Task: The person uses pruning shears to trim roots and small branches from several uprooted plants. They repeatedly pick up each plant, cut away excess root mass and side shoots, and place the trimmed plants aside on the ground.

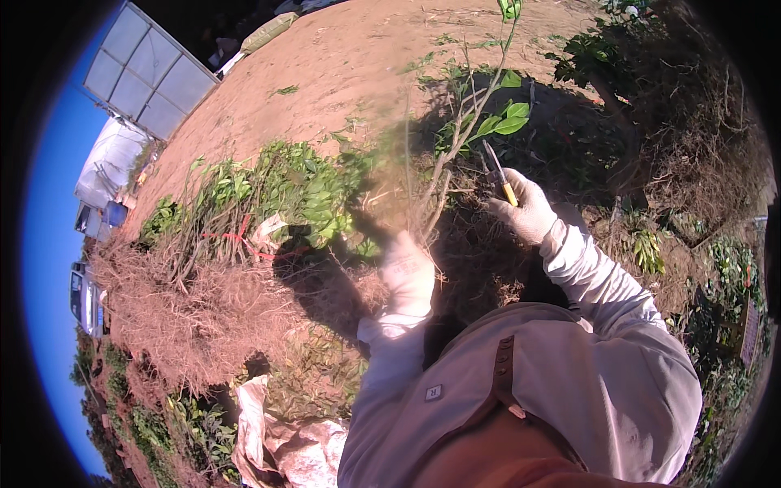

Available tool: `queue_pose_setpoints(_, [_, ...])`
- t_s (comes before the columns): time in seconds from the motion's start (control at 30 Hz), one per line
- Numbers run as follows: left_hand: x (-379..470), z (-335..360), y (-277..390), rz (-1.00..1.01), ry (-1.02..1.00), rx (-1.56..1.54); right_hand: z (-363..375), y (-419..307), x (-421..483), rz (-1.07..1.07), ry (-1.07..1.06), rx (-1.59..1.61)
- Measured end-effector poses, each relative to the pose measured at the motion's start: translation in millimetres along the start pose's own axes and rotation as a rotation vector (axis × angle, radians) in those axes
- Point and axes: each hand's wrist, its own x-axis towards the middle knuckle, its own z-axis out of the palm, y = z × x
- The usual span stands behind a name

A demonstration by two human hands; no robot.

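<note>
My left hand (407, 271), in a pale work glove, is closed around the lower stems of a bare-rooted sapling (456, 146). Its forked branches rise away from me and carry a few green leaves near the top. In my gloved right hand (529, 207) is a pair of pruning shears (501, 174) with a yellow handle. Their blades point up beside the stems, apart from them as far as I can see. Left of my left hand lies a bundle of leafy saplings (244, 201) tied with red string (244, 241), with a mass of bare roots (207, 320).
A large heap of roots (701, 140) stands at the right. Crumpled sacking (293, 448) lies at lower left. Bare reddish soil (348, 61) stretches ahead towards a metal-framed gate panel (143, 70). A parked vehicle (86, 299) is at far left.
</note>
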Motion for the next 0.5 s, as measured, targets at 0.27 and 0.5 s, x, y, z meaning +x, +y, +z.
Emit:
queue_pose_setpoints(0.27, [-4,-22,3,0.059,0.212,-0.13,-74,-68,54,-0.188,0.148,-1.382])
queue_pose_setpoints(0.5, [1,-22,-13,0.148,0.207,-0.008,-91,-93,71,-0.2,-0.399,-1.518])
